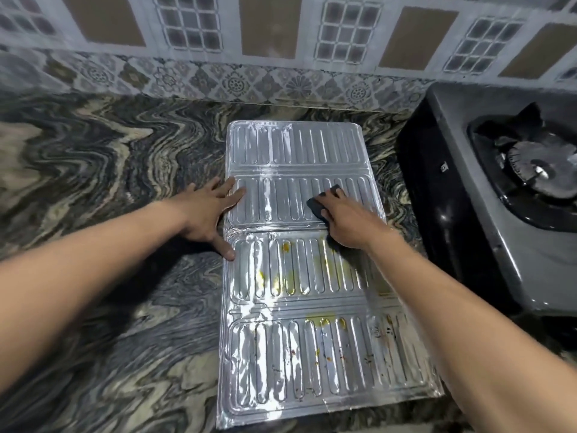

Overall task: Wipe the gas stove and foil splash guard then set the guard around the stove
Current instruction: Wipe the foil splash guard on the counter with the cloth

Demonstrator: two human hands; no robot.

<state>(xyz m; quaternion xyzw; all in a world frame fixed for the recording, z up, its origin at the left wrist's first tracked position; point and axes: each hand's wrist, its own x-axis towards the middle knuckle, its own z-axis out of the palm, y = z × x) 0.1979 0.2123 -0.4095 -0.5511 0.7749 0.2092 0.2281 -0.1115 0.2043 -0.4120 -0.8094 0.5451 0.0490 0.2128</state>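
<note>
The foil splash guard (296,354) lies unfolded flat on the marbled countertop (109,182), its ribbed panels running away from me. Yellow and brown stains mark the two nearer panels; the two farther panels look shiny. My left hand (209,210) rests open, fingers spread, pressing the guard's left edge at the second panel. My right hand (346,220) presses a dark cloth (321,204) onto the right part of that same panel. The gas stove (499,189) stands to the right of the guard, with one burner showing.
A patterned tiled wall (281,42) rises behind the counter. The stove's dark side stands close to the guard's right edge. Bare countertop stretches to the left of the guard.
</note>
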